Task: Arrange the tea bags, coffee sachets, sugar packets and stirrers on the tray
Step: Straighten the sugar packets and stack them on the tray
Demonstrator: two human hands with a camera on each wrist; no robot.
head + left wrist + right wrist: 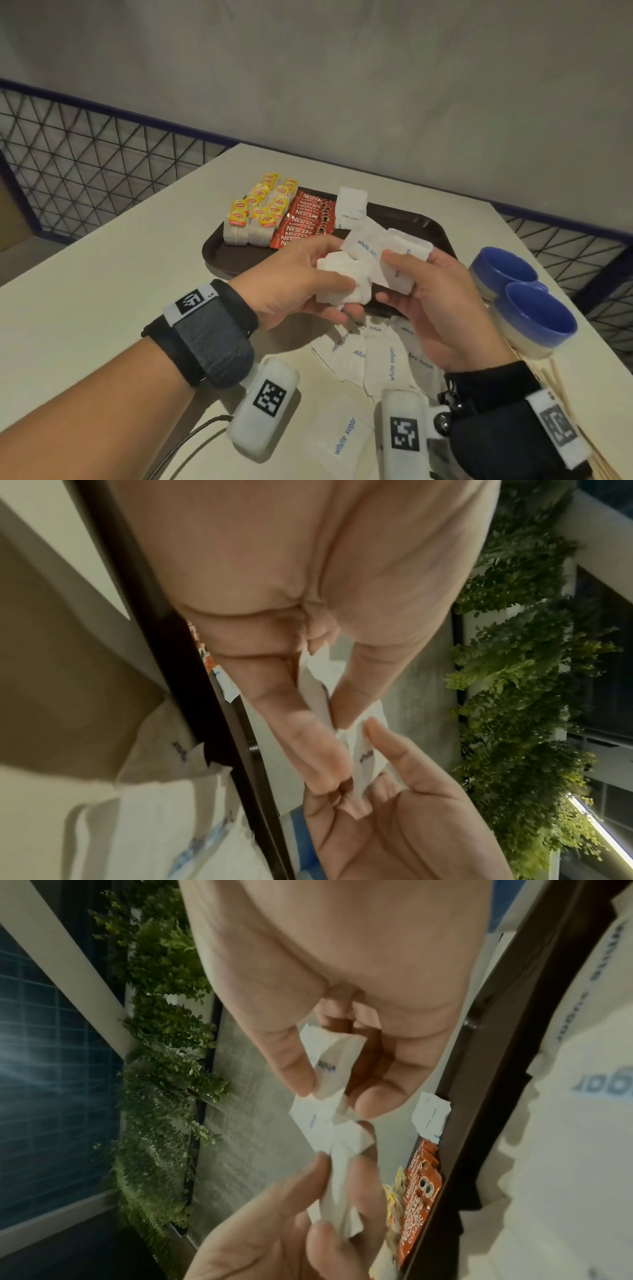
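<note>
Pinching white sugar packets (383,255) between thumb and fingers, the left hand (291,277) and right hand (442,301) each hold a grip over the tray (431,222). Packets judged light, limp, tearable; grip flat faces. Tray holds tea bags (255,216), Nescafé sachets (305,219); blue bowls (524,298) on the bench show nothing inside.

Open tabletop (113,274) lies left of the dark tray (435,226), a free approach. On the tray, tea bags (255,216) and coffee sachets (305,222) fill the left end, with one sugar packet (351,205) beside them; its right end is bare. Both hands, left hand (291,281) and right hand (442,301), hover over its near rim. Loose sugar packets (376,359) clutter the near table, and two blue bowls (524,294) and wooden stirrers (561,394) block the right side.
</note>
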